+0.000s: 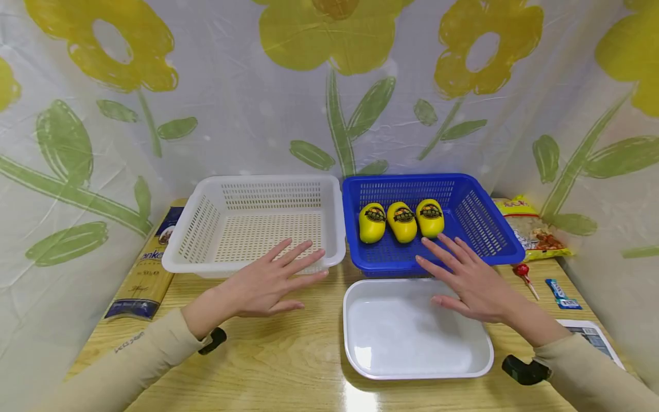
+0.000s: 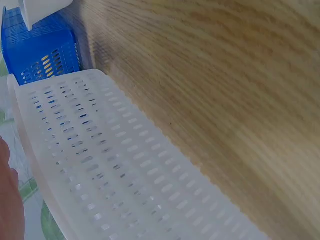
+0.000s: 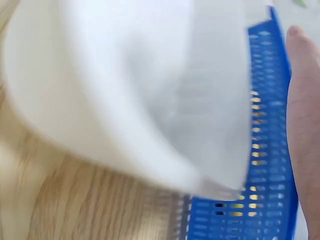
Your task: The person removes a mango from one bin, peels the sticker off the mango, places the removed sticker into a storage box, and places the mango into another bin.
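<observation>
My left hand (image 1: 268, 283), fingers spread and straight, hovers palm down over the near rim of the white basket (image 1: 206, 267) and holds nothing. Its wrist view shows the basket's perforated side close up. Over the shallow white tray (image 1: 407, 366) and the blue basket's near edge, my right hand (image 1: 471, 283) is spread too, with nothing in it. Inside the blue basket (image 1: 476, 229) three yellow mangoes (image 1: 402, 222) with black labels lie side by side. The right fingertips are close to the rightmost mango (image 1: 430, 217); whether they touch it I cannot tell.
Left of the white basket lies a pasta packet (image 1: 141, 274). On the right are a yellow-and-clear snack bag (image 1: 535, 229), a red lollipop (image 1: 522, 270), small blue wrapped sweets (image 1: 563, 294) and a partly hidden white-framed item (image 1: 597, 337). A flowered curtain (image 1: 231, 126) encloses the table.
</observation>
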Tool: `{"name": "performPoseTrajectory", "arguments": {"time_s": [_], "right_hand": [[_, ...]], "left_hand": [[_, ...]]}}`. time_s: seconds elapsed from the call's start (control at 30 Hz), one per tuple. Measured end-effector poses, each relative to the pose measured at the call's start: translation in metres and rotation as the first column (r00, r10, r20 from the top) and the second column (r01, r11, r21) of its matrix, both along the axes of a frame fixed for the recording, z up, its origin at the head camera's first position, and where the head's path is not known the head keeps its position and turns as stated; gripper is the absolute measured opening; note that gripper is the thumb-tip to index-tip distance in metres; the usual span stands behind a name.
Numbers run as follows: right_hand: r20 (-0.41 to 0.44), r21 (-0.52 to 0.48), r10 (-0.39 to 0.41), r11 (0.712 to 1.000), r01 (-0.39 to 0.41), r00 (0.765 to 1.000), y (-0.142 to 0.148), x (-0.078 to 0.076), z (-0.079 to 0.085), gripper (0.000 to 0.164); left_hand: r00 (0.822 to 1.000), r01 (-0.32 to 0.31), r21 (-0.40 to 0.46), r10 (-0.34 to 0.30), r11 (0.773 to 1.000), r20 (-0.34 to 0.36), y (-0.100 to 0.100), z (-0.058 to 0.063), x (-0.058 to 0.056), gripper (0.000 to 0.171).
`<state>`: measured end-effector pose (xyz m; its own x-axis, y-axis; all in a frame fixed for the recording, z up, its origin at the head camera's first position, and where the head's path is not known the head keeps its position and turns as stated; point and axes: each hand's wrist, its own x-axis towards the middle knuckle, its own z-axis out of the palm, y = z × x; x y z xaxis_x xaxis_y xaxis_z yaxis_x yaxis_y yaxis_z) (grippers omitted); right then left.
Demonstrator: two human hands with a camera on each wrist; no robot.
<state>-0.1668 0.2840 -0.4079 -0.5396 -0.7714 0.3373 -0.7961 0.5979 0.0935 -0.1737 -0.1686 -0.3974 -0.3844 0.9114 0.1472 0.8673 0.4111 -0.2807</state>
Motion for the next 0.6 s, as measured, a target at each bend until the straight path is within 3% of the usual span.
{"name": "performPoseTrajectory", "arguments": {"time_s": [0.07,0.13,0.2,0.27,0.37,0.43,0.5,0.6], "right_hand": [[0.016,-0.136,-0.023,0.99,0.025,1.0,0.005,-0.002,0.003,0.064],[0.054,-0.295,-0.077,0.951,0.089,0.996,0.015,-0.004,0.007,0.052],[0.111,-0.436,-0.161,0.879,0.194,0.981,0.03,-0.005,0.011,0.038],[0.183,-0.53,-0.264,0.785,0.321,0.947,0.048,-0.005,0.014,0.029],[0.341,-0.556,-0.402,0.642,0.527,0.85,0.076,-0.003,0.013,0.032],[0.463,-0.534,-0.421,0.57,0.624,0.78,0.092,0.0,0.01,0.04],[0.581,-0.479,-0.407,0.529,0.701,0.705,0.105,0.002,0.005,0.048],[0.712,-0.402,-0.355,0.5,0.767,0.605,0.117,0.005,0.001,0.054]], "left_hand": [[1.0,-0.019,0.023,0.019,1.0,0.022,0.0,0.0,0.001,0.065],[0.997,-0.046,0.062,0.042,0.997,0.063,-0.001,0.002,0.004,0.063],[0.989,-0.087,0.107,0.073,0.991,0.129,-0.001,0.003,0.007,0.061],[0.973,-0.136,0.154,0.103,0.979,0.207,-0.001,0.006,0.011,0.06],[0.936,-0.207,0.245,0.119,0.947,0.332,-0.001,0.009,0.017,0.061],[0.902,-0.258,0.313,0.112,0.914,0.417,0.0,0.011,0.02,0.061],[0.863,-0.307,0.386,0.083,0.87,0.498,0.002,0.013,0.022,0.059],[0.808,-0.373,0.463,0.036,0.804,0.588,0.007,0.015,0.022,0.055]]}}
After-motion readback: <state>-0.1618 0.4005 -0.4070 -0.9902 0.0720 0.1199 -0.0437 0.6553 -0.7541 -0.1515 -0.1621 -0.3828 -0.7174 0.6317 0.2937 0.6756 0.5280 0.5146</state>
